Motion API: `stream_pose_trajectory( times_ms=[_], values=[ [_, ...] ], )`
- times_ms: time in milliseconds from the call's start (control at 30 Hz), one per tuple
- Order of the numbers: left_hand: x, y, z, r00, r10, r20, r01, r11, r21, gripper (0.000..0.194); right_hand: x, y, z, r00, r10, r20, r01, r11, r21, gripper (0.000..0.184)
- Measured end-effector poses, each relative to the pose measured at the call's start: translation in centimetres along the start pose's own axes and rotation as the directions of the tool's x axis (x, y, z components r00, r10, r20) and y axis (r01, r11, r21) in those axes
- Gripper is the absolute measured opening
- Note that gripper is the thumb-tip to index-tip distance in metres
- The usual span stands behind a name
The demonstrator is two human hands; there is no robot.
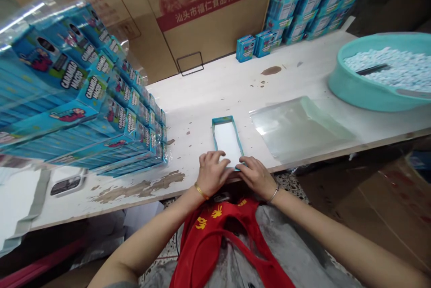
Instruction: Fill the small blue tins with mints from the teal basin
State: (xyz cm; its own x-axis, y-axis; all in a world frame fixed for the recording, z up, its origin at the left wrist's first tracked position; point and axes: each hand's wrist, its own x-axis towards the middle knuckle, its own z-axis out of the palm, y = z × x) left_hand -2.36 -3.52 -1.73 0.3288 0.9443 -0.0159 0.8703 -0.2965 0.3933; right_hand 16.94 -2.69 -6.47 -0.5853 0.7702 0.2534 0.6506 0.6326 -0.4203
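Note:
An open shallow cardboard box [222, 120] with blue edges and a white inside lies in front of me at the table's near edge. My left hand [213, 173] has its fingers curled over the near left corner of this box. At the near right corner, the thumb and fingers of my right hand [257, 176] are pressed together on the blue edge. Parts of the near side are hidden behind my fingers. To the right of the box lies a clear plastic bag [299, 128], flat on the table.
Plastic-wrapped stacks of blue candy boxes [117, 104] stand at the left. More blue boxes [310, 2] are piled at the back right, near a turquoise basin [363, 92] of small pale pieces. A large brown carton [215, 32] stands behind the white table [208, 88].

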Motion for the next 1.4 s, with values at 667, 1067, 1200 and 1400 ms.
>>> stream_pose_trajectory(
  times_ms=[667, 1067, 1200, 1400],
  values=[
    [3.1, -1.4, -0.4, 0.902, 0.048, 0.429, -0.012, 0.996, -0.086, 0.012, 4.1, 0.1, -1.1, 0.913, 0.394, 0.104, -0.398, 0.809, 0.432, 0.048],
    [26.7, -5.6, -8.7, 0.951, 0.139, -0.275, -0.186, 0.971, -0.152, 0.054, 11.7, 12.4, -2.1, 0.736, 0.650, -0.187, -0.573, 0.746, 0.338, 0.047],
    [41.9, -9.8, -7.6, 0.977, 0.047, -0.208, -0.038, 0.998, 0.050, 0.074, 14.1, 17.8, -2.2, 0.663, 0.699, -0.268, -0.646, 0.715, 0.266, 0.049],
    [57.0, -12.3, -4.1, 0.991, -0.097, -0.092, 0.117, 0.961, 0.251, 0.102, 15.5, 24.2, -0.6, 0.671, 0.684, -0.284, -0.652, 0.728, 0.213, 0.051]
  ],
)
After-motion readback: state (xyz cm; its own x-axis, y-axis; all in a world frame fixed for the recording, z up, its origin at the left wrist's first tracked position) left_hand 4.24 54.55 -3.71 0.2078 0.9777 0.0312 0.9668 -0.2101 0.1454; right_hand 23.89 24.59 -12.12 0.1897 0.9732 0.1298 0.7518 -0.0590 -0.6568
